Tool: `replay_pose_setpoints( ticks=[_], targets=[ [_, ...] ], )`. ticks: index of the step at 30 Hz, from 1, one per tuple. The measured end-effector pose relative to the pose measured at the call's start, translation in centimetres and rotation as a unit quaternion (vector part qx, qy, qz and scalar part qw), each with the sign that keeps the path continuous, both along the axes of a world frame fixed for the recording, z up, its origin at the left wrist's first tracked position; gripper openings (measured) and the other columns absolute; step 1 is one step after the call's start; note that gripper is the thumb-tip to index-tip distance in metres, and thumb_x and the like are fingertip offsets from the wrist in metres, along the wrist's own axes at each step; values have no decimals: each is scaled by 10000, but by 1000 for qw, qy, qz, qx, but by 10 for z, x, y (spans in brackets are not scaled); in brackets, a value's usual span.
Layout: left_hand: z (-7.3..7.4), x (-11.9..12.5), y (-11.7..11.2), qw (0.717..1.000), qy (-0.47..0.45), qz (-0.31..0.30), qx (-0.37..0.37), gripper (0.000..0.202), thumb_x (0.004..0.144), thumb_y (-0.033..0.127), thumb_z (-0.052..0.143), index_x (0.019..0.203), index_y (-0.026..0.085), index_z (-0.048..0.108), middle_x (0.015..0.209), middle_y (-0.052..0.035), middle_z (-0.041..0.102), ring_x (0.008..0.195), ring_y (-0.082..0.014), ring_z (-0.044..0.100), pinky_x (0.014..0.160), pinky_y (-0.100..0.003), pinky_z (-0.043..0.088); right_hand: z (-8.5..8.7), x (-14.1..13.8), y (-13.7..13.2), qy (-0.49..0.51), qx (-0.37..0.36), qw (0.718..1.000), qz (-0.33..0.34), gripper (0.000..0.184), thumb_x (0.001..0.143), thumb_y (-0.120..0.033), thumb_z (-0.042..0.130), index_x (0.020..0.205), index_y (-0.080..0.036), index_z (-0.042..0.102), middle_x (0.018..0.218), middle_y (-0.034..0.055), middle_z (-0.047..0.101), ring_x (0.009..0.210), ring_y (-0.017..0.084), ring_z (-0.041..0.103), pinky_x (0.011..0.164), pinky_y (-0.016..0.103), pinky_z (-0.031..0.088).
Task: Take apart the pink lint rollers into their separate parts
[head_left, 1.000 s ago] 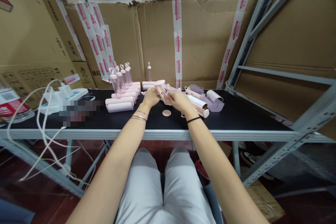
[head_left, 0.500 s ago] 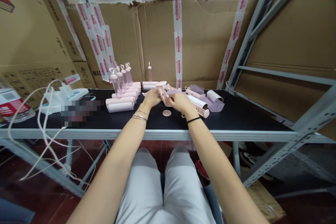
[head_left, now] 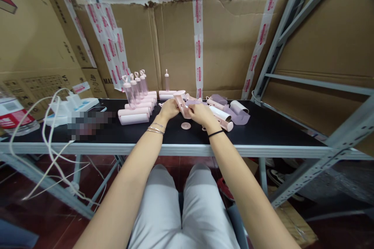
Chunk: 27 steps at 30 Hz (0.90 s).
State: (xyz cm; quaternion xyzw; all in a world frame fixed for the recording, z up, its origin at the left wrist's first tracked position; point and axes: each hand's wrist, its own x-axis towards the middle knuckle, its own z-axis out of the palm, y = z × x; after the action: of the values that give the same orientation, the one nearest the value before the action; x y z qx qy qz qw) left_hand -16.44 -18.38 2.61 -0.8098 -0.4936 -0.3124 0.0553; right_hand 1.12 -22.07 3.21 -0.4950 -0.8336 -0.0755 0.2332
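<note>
Gripping one pink case (head_left: 184, 109) with the closed fingers of the left hand (head_left: 169, 109) at its left side and those of the right hand (head_left: 200, 113) at its lower right edge. Holding it tilted between both hands, over the middle of the surface (head_left: 271, 130), and leaving unclear any contact with that surface. Hiding several fingertips from view, so not telling their exact placing. Wearing one black band (head_left: 215, 133) on the right wrist.

Counting one round pink disc (head_left: 186, 125), lying flat just nearer the body than the case. Counting at the left at least four clear tubes (head_left: 130, 97) with pink loop tops, standing upright among at least four pink rolls (head_left: 133, 118). Counting one more upright tube (head_left: 167, 82) farther back, near one lying roll. Counting at the right two white cylinders (head_left: 220, 113) and at least two purple pieces (head_left: 241, 118) in a loose pile. Counting one bottle (head_left: 13, 114) at the far left.

Holding the case slightly lower and turned a little, compared with one second ago; showing almost no change from half a second ago. Leaving the disc and the tubes in the same places.
</note>
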Motion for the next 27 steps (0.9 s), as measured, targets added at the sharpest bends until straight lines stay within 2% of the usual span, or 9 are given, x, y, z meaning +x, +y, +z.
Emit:
replay_pose_setpoints(
  ticks=[6, 13, 18, 22, 27],
  targets=[
    [-1, 1, 1, 1000, -8, 0, 15, 209, 775, 186, 559, 935, 150, 689, 1042, -96, 712, 1005, -225, 649, 939, -340, 493, 0, -1, -2, -9, -29, 999, -10, 354, 937, -307, 354, 1002, -198, 684, 1093, 109, 701, 990, 236, 642, 825, 308, 440],
    [-6, -5, 10, 993, 92, -35, 69, 238, 767, 119, 547, 954, 126, 695, 1036, -123, 693, 1131, -234, 584, 1052, -345, 420, 0, -6, -9, -86, -36, 995, -16, 426, 967, -295, 291, 1073, -135, 671, 1035, 179, 704, 950, 277, 675, 822, 358, 476],
    [-10, -9, 14, 991, 129, -27, 26, 246, 806, 184, 542, 992, 117, 689, 1088, -147, 678, 1095, -257, 618, 986, -349, 477, 0, -7, -11, -120, -29, 992, -3, 397, 963, -245, 301, 1094, -117, 653, 1017, 195, 704, 979, 298, 676, 798, 369, 499],
    [-8, -9, 11, 991, 134, -10, 14, 289, 790, 165, 539, 1043, 138, 676, 1127, -125, 681, 1098, -241, 628, 977, -324, 479, 0, -7, -10, -127, -33, 991, 1, 387, 961, -234, 308, 1079, -123, 660, 1002, 188, 710, 975, 305, 681, 783, 377, 511],
    [-3, -6, 4, 991, 131, 5, -4, 255, 768, 191, 553, 970, 175, 707, 1074, -104, 714, 1036, -244, 659, 925, -310, 502, -1, -7, -11, -135, -24, 991, 5, 374, 954, -206, 324, 1101, -115, 655, 1015, 203, 705, 998, 298, 676, 797, 372, 511]
  ],
)
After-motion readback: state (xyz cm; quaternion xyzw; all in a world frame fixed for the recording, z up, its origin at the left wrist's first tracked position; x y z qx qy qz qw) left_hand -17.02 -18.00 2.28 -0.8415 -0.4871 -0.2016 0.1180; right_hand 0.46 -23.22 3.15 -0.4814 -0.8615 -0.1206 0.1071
